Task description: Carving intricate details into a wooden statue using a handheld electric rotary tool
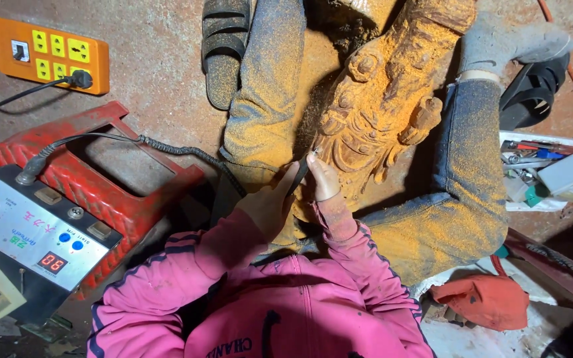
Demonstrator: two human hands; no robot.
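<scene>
A carved wooden figure (373, 99), orange with sawdust, lies between my dust-covered trouser legs. My left hand (268, 204) is shut on a slim dark rotary handpiece (300, 175), and the tool's tip touches the carving's lower left edge. My right hand (323, 178) rests against the carving right beside the tool tip, fingers curled and pressing the wood; whether it also pinches the tool is unclear. Both pink sleeves meet just below the hands.
A grey control box (31, 232) with knob and red display sits on a red plastic stool (111, 179), with its coiled cord (180, 151) running to the handpiece. Also here: an orange power strip (51, 53), a sandal (223, 50), a white tray of tools (545, 169), an orange cap (485, 299).
</scene>
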